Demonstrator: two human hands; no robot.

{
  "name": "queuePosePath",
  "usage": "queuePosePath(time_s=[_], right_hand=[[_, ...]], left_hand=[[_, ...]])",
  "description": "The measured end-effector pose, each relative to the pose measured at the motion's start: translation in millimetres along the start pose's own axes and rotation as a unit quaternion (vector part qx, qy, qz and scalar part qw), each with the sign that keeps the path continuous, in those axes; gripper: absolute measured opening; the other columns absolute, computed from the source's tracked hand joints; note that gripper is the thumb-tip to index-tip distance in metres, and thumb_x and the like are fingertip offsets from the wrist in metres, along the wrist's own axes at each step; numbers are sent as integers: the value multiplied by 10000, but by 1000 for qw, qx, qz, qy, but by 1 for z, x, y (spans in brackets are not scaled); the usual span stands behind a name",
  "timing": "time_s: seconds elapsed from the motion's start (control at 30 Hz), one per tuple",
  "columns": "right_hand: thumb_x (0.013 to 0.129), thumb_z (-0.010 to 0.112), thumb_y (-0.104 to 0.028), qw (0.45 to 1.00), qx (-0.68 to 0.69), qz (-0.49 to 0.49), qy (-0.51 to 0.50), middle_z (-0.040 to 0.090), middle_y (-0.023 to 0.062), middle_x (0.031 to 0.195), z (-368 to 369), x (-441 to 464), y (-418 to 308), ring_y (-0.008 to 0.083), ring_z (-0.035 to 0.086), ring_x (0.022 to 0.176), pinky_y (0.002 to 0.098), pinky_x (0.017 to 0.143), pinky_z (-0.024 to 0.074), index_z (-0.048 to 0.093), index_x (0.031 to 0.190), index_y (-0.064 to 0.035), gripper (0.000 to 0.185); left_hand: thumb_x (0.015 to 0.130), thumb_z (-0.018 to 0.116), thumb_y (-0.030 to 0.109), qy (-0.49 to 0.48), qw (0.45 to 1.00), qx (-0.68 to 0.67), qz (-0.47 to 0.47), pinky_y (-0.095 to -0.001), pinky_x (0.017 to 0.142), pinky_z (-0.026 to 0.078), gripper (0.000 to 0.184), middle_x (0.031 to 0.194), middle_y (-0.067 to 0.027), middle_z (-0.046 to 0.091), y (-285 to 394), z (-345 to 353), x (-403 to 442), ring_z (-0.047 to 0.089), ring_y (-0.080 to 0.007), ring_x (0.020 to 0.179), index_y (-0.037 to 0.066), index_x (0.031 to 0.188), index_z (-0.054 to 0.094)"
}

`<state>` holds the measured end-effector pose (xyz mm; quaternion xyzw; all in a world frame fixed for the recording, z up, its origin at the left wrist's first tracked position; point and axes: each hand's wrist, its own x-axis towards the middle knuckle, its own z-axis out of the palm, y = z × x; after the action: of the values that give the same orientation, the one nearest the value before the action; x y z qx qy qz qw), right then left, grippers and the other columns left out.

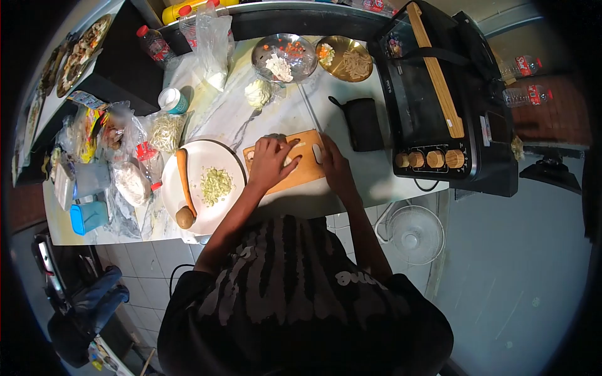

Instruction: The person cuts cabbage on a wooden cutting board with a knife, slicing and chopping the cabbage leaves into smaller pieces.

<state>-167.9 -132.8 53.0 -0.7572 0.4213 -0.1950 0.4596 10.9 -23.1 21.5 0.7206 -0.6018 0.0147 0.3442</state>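
Observation:
A wooden cutting board (307, 170) lies in front of me on the marble-look table. My left hand (271, 164) rests over its left half, fingers bent down on a pale piece of food that they mostly cover. At the board's right edge, my right hand (335, 166) is closed around a knife (308, 105), its long thin blade pointing away from me. The knife's handle is largely hidden by the hand. Left of the board is a large white plate (168, 199) with chopped pale-green vegetable (216, 185) and a wooden ladle (182, 169) lying across it.
Behind the board sit a whitish cabbage-like vegetable (258, 94), a metal plate (257, 67) and a golden plate (342, 42) of cut food. A black pouch (364, 125) and toaster oven (420, 100) stand right. Bags, a white tub (172, 100) and a blue container (89, 217) crowd the left.

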Motion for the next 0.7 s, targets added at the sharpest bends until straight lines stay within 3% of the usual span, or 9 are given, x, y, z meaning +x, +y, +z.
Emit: queuePosePath(time_s=[0.07,0.3,0.4,0.47,0.7], right_hand=[[1041,473,-157,999,23,-3,-41,644,107,927,-1,-19,14,93,499,687,281,662,443,448,1505,-89,469],[1040,414,-99,996,36,-30,-76,636,99,900,9,-58,21,106,464,657,290,644,431,439,1518,-117,478],[1039,418,-86,997,37,-33,-60,633,111,890,14,-60,18,113,469,658,287,650,431,434,1519,-112,481],[1038,418,-79,996,49,-3,-81,551,238,1415,11,-59,10,399,581,1247,398,997,473,467,1484,-88,449],[1031,433,-82,997,30,9,-65,577,234,1375,18,-63,12,401,607,1197,409,971,494,474,1483,-104,454]], left_hand=[[884,703,386,-29,999,9,38,-438,930,407,420,1072,-90,544,0,1,0,476,-292,1007,184,1251,678],[882,706,387,-52,998,9,42,-427,919,400,426,1086,-97,567,0,4,0,484,-294,1019,173,1251,698],[879,710,376,-51,998,9,44,-419,910,407,407,1081,-88,575,-1,5,0,491,-284,1007,155,1220,714],[872,718,364,-46,998,5,41,-413,898,413,400,1082,-79,579,-2,6,0,499,-275,988,143,1206,718],[890,705,352,-56,998,7,36,-411,902,418,366,1054,-81,551,0,6,1,492,-276,983,143,1190,719]])
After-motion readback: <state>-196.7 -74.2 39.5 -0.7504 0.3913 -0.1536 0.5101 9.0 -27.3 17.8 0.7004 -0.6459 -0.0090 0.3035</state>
